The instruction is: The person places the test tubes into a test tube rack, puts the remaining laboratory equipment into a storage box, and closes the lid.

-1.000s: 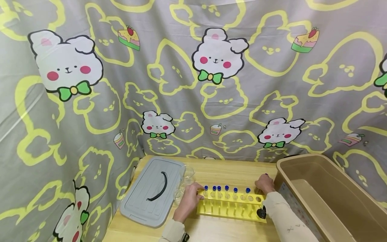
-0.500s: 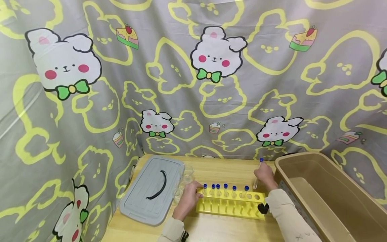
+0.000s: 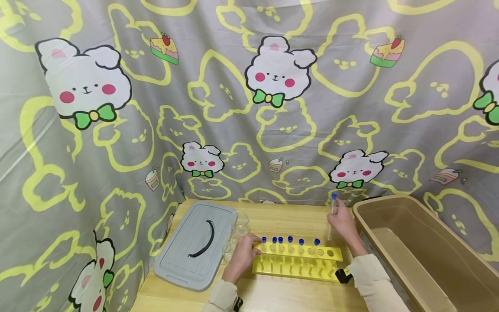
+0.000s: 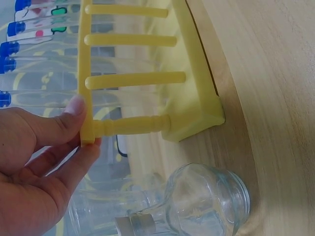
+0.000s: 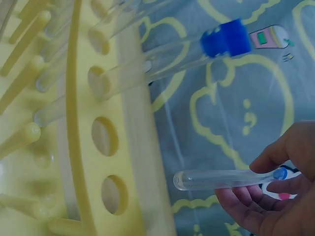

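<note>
Pinching the yellow rack [image 3: 296, 274] in the left hand [image 3: 242, 255], gripping a blue-capped tube [image 5: 211, 180] beyond it in the right hand [image 3: 344, 220]: best lightly, upright!

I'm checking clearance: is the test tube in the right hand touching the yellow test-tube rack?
Apart. The right wrist view shows a plain gap between the rounded end of the test tube and the edge of the yellow test-tube rack.
</note>
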Demonstrator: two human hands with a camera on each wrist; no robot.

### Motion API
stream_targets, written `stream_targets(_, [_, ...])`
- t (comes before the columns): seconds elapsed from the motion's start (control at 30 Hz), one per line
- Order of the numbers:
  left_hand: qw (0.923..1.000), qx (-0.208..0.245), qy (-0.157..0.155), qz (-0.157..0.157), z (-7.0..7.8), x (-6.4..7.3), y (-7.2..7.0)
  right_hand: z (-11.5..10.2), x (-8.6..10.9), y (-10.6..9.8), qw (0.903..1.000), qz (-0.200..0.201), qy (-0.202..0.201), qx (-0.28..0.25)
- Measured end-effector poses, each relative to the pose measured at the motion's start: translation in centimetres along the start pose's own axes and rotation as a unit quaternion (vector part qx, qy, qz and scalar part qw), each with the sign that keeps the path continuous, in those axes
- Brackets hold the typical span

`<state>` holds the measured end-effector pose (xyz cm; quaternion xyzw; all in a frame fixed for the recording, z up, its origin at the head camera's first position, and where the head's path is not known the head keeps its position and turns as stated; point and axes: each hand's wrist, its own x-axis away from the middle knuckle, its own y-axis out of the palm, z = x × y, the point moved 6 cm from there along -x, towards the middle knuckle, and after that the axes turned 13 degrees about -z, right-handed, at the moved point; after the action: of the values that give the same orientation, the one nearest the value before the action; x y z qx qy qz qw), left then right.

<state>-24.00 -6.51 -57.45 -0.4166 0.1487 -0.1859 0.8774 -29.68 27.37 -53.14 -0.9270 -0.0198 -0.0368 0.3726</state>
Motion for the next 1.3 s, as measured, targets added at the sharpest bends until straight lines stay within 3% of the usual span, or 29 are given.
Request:
stream_targets(0.3, [1.0, -0.004, 0.007, 0.003, 0.2, 0.1, -0.1, -1.6, 2.2, -1.6, 0.9975, 0.069, -0.016, 0.001])
stream_targets(0.5, [0.9999, -0.005, 0.01, 0.005, 0.4, 0.2, -0.2, -2.7, 3.6, -2.0, 0.9954, 0.092, -0.024, -0.012])
stream_targets(0.83, [1.0, 0.001, 0.007, 0.004, 0.2, 0.2, -0.1, -3.3, 5.3, -1.4, 0.9855, 0.146, -0.08, -0.032])
stream_targets(1.13, [0.9999, 0.005, -0.016, 0.001, -0.2, 0.0, 0.0, -2.8, 6.6, 0.1, 0.9778, 0.161, -0.121, -0.058])
stream_targets(1.3, [0.9996, 0.016, -0.021, -0.007, -0.2, 0.2, 0.1, -2.6, 7.3, 0.9, 0.9783, 0.149, -0.131, -0.06])
